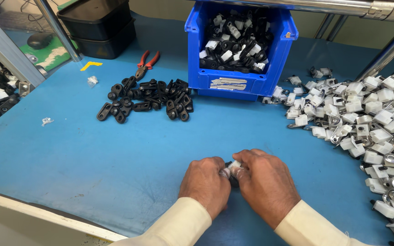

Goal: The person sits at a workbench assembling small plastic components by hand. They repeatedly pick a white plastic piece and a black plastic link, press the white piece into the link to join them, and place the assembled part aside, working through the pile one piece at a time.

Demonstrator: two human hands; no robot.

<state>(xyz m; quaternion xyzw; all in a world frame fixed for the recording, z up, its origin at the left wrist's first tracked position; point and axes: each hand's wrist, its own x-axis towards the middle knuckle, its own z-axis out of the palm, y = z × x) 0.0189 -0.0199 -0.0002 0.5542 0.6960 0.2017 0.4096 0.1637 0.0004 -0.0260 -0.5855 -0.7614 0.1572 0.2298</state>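
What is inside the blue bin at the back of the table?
The blue bin holds mixed black and white plastic parts, heaped. Whatever lies under the top layer is covered.

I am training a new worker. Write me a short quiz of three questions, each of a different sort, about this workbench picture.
1. True or false: the pliers have red handles.
2. Which lies nearest the blue bin on its right? A) pile of white parts B) black trays C) pile of black parts
3. What do the left hand and right hand hold together?

Key: 1 true. 2 A. 3 a small black and white part.
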